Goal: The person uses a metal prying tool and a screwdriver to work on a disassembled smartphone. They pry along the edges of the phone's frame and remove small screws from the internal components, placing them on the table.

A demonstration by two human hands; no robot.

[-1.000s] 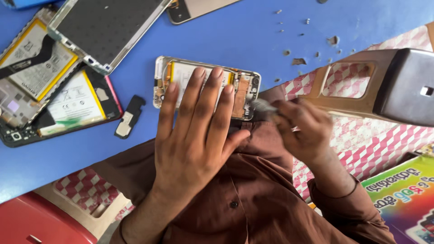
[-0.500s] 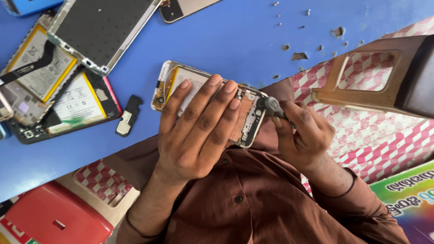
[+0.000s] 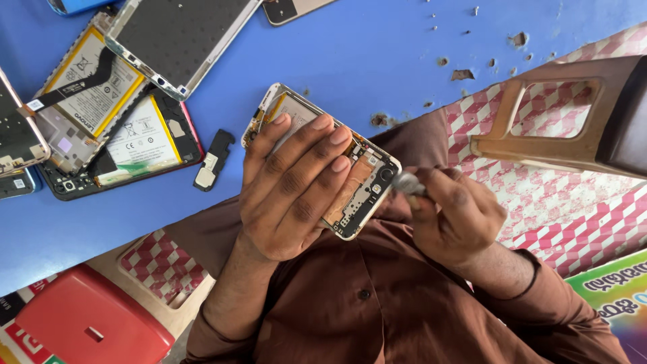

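Blue tabletop (image 3: 377,61) fills the upper part of the view, scuffed with small chips and crumbs of debris near its right edge. Below it, a pink-and-white checked floor shows around a brown plastic stool (image 3: 573,128) on the right and a red stool (image 3: 87,323) at the lower left.

At the middle, the left hand (image 3: 296,189) holds an opened phone (image 3: 360,182) with its back cover off, lifted just off the tabletop edge and tilted over the person's brown shirt. The fingers (image 3: 317,135) lie spread across the phone's exposed inside, covering most of the battery, while the circuit board and camera end stick out to the right.

The right hand (image 3: 458,216) is clenched around a small grey tool (image 3: 406,183), whose tip sits just beside the phone's camera corner; whether it touches the phone cannot be told.

On the left of the tabletop lies a heap of other dismantled phones: one with a yellow-edged battery and a black ribbon cable (image 3: 91,87), another with a white battery in a dark frame (image 3: 138,145), and a silver-rimmed frame (image 3: 178,37) lying on top of them. A small black loudspeaker module (image 3: 213,160) lies alone between that heap and the held phone. A colourful printed box (image 3: 617,296) shows at the lower right.
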